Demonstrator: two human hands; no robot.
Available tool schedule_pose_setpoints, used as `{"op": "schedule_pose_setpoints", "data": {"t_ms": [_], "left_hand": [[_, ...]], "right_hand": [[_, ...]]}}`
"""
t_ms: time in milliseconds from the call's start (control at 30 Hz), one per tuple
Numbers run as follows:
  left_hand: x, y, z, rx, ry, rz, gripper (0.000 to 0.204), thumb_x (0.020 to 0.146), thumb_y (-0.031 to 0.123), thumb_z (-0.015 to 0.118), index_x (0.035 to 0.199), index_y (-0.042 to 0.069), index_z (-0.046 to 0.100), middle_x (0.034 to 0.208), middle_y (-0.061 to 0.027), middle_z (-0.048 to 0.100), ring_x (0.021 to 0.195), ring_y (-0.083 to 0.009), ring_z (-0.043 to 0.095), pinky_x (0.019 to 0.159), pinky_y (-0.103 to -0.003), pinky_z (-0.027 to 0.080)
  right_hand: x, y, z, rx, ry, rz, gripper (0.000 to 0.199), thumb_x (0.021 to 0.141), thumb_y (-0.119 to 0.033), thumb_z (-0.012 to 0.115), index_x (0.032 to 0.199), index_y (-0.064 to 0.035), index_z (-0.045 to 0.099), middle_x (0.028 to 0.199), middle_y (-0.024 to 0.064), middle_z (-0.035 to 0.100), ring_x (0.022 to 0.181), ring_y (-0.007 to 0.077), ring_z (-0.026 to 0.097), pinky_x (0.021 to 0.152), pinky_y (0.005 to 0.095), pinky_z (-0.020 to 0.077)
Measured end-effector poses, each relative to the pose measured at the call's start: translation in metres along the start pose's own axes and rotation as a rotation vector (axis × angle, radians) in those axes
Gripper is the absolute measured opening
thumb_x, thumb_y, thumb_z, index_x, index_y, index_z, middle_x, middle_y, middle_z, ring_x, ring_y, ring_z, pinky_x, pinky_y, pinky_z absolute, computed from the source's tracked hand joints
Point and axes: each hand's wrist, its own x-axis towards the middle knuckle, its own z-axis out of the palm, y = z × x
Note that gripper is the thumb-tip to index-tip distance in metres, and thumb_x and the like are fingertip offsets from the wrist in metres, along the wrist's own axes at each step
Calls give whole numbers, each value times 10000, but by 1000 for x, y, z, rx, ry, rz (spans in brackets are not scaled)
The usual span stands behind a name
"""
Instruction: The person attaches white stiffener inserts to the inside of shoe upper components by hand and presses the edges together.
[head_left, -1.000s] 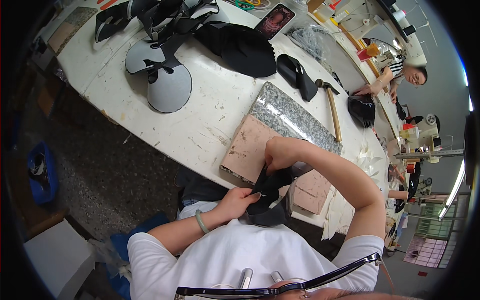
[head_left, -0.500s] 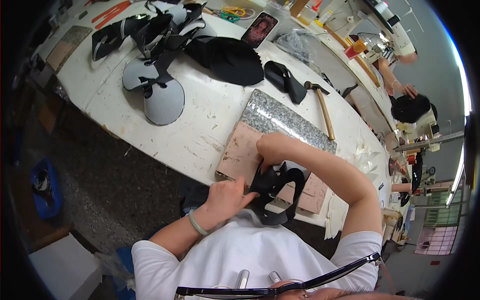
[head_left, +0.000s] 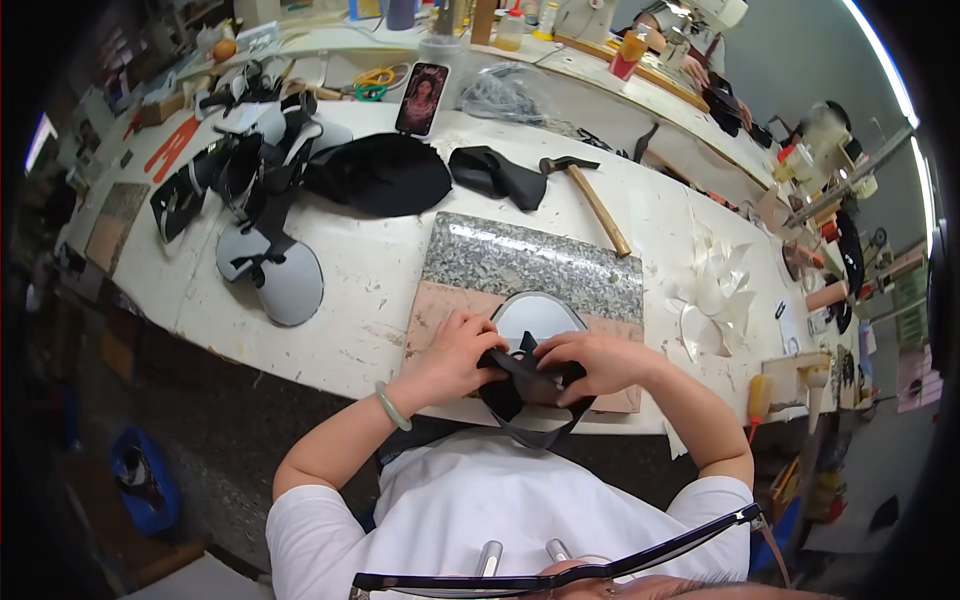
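Note:
At the near edge of the worktable, both hands grip a black shoe upper (head_left: 540, 312) with a pale grey rounded piece. That grey piece faces up on a stone slab (head_left: 540, 262), speckled grey at the back and pinkish in front. My left hand (head_left: 452, 352) pinches the black material on the left side, fingers bent. From the right, my right hand (head_left: 592, 362) curls its fingers over the same material. Black straps loop below the hands, over the slab's front edge. The fingertips are partly hidden in the folds.
A hammer (head_left: 598, 210) lies beyond the slab. Further left are a black fabric piece (head_left: 380, 175), a grey-and-black upper (head_left: 288, 285) and a pile of similar ones. A phone (head_left: 422, 98) stands at the back. White scraps (head_left: 715, 290) lie right. A co-worker's hand (head_left: 694, 70) shows at the far bench.
The view has turned. My right hand has drawn back from across the slab to the upper's right side. My left hand has moved forward, and the upper's grey piece now shows on the slab.

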Motion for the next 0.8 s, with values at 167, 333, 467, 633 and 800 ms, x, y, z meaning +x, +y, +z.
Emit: {"op": "schedule_pose_setpoints", "data": {"t_ms": [167,333,467,633,800], "left_hand": [[17,-13,30,-28,68,49,295,626,221,802,853,115,646,994,-79,560,994,-307,478,888,-402,388],[12,-4,35,3,12,-21,376,680,254,755,1013,110,655,1080,-78,530,1091,-293,415,954,-417,336],[10,4,31,-18,27,-64,375,690,225,729,1046,131,658,1126,-58,517,1124,-289,392,975,-414,291],[13,6,29,81,-52,10,403,706,182,700,1104,155,644,1318,-43,458,1225,-283,358,996,-397,248],[15,1,23,-64,-184,-132,467,751,204,711,1199,177,582,1374,-93,441,1330,-248,298,1010,-405,203]], "right_hand": [[6,28,7,228,-2,321,342,767,-289,745,950,-19,642,819,38,648,743,110,562,672,278,458],[9,44,19,579,267,479,439,793,-405,699,975,-10,635,814,75,642,741,144,578,674,295,473],[7,22,12,494,238,333,422,827,-382,674,1036,-17,636,868,87,660,793,143,596,707,294,480],[0,38,5,551,-64,397,432,854,-396,644,1089,-34,636,929,67,670,858,146,595,792,298,456],[5,1,-3,515,1,554,515,812,-437,677,1092,-8,624,947,90,663,866,178,603,789,312,467]]}}
